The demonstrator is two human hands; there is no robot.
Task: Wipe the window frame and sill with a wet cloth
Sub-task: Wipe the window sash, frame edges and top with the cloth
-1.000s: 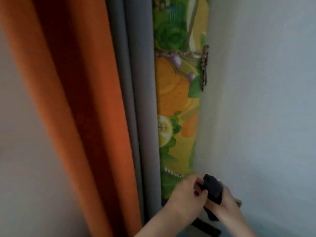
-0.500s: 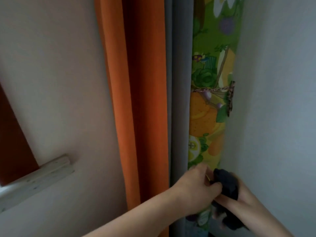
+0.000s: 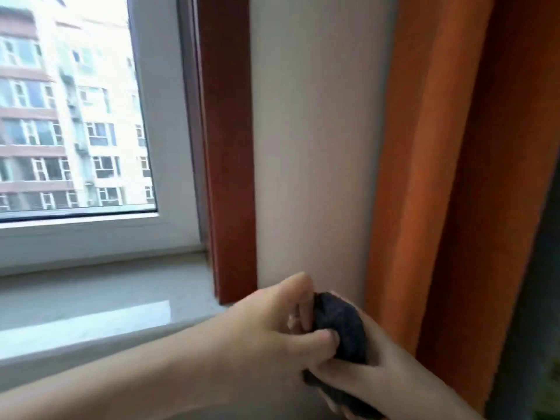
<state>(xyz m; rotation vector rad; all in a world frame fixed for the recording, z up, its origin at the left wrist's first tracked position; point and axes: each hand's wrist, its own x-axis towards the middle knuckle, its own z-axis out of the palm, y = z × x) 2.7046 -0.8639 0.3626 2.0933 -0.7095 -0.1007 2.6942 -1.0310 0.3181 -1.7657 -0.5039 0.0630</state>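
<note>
Head view shows both hands bunching the dark cloth point(image 3: 339, 328) just past the right end of the sill point(image 3: 91, 301) — left hand point(image 3: 272, 331) pinching its top, right hand point(image 3: 385, 374) curled under it, likely readying it to wipe — its lump running top-left to bottom-right.

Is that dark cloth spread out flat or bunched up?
Bunched up. The dark cloth is a wad gripped between the left hand and right hand, off the sill.

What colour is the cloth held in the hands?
Dark, nearly black cloth, seen in the head view.
</note>
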